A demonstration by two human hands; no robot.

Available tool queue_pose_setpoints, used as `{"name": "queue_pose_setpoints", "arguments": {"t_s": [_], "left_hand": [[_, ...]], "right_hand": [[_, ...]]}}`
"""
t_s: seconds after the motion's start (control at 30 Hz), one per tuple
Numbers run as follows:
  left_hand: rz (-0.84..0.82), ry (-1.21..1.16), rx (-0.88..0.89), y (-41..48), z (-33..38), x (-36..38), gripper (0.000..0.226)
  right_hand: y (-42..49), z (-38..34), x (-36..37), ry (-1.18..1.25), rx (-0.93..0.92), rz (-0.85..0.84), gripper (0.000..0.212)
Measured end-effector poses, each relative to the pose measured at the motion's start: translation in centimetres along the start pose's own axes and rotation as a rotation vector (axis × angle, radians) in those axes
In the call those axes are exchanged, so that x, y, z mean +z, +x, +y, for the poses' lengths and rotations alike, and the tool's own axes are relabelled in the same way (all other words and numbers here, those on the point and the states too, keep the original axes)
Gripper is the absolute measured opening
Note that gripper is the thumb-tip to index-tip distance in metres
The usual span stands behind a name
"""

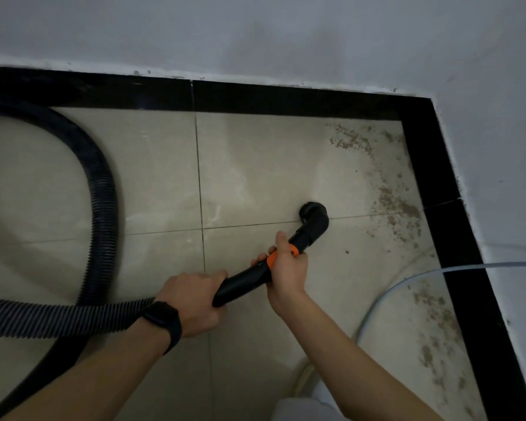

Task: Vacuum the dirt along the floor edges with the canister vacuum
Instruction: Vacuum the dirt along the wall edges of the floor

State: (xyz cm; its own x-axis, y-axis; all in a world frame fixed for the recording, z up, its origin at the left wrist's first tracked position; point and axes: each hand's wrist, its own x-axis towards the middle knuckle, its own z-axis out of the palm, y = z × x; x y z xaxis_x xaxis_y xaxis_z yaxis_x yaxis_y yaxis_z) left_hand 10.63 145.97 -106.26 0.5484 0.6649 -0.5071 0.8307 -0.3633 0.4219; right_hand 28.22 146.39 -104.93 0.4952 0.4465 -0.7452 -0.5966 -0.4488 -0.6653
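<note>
Black wand, orange collar, brush nozzle on tile.

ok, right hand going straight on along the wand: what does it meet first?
Right hand points up-right with the wand. Its nozzle leads, so first likely the dirt, then the black baseboard. Depth unclear from one view.

Counts around the left hand and right hand: two hands, one vacuum.

Both hands grip one wand, with one orange collar at the right hand and one nozzle beyond it. One hose loops left of the left hand, whose wrist bears one watch. Right of the right hand lie three dirt patches, one clear tube and, beyond them, two black skirting strips.
</note>
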Motion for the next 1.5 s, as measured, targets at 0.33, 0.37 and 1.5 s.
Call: {"name": "queue_pose_setpoints", "arguments": {"t_s": [0.33, 0.37, 1.5], "left_hand": [[0.096, 0.012, -0.236, -5.9, -6.8, -2.2, 0.026], [0.11, 0.041, -0.272, -6.3, -7.6, -2.8, 0.026], [0.078, 0.098, -0.102, 14.0, 13.0, -7.4, 0.02]], "right_hand": [[-3.2, 3.6, 8.1, -0.114, 0.124, -0.264, 0.038], [-3.6, 4.0, 9.0, -0.12, 0.134, -0.29, 0.04], [12.2, -14.5, -3.0, 0.188, 0.004, -0.064, 0.027]]}}
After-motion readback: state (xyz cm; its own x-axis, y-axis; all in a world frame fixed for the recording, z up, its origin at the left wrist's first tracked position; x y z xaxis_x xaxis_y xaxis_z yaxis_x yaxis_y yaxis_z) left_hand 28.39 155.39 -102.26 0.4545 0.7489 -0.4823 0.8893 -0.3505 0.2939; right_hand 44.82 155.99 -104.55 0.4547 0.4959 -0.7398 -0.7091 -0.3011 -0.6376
